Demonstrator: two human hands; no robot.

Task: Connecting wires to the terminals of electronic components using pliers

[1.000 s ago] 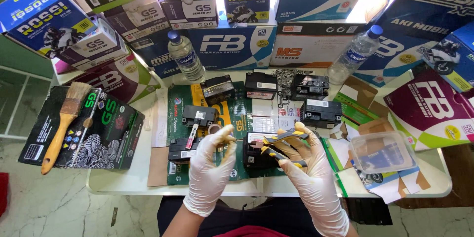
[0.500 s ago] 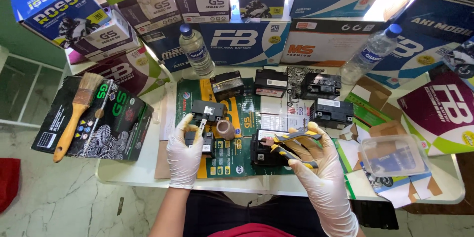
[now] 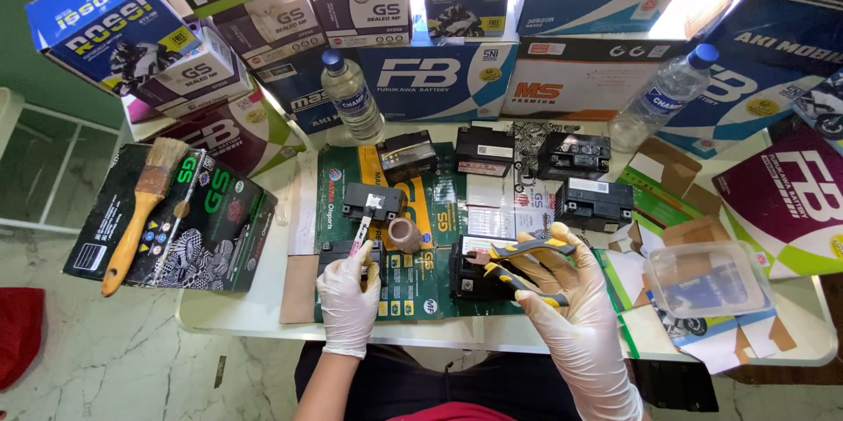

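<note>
Clear rectangular plastic tub (image 3: 708, 279), lower right of frame, on paper scraps; contents not discernible. Two clear plastic water bottles with blue caps: one upper centre-left (image 3: 352, 98), one upper right (image 3: 660, 100), tilted.

Left hand (image 3: 349, 296), white latex glove, lower centre-left: fingers closed around a small black block-shaped battery (image 3: 348, 253), a thin white-handled tool (image 3: 362, 233) pinched and pointing up toward another small black battery (image 3: 374, 201). Small brownish tape roll (image 3: 404, 234) just beside.

Right hand (image 3: 572, 326), same glove, lower centre-right: fingers wrapped around yellow-and-black handled pliers (image 3: 525, 261), handles pressed nearly together, nose at a black battery (image 3: 479, 273) on the green printed cardboard sheet (image 3: 413, 294).

Four more black rectangular batteries in a row, centre of frame (image 3: 485, 151).

Wooden-handled paintbrush (image 3: 140, 208) lying on a dark printed carton (image 3: 211, 228), left.

Stacked glossy cartons across top: blue box upper left (image 3: 110, 26), white-blue box top centre (image 3: 435, 79), magenta box right edge (image 3: 790, 201).
</note>
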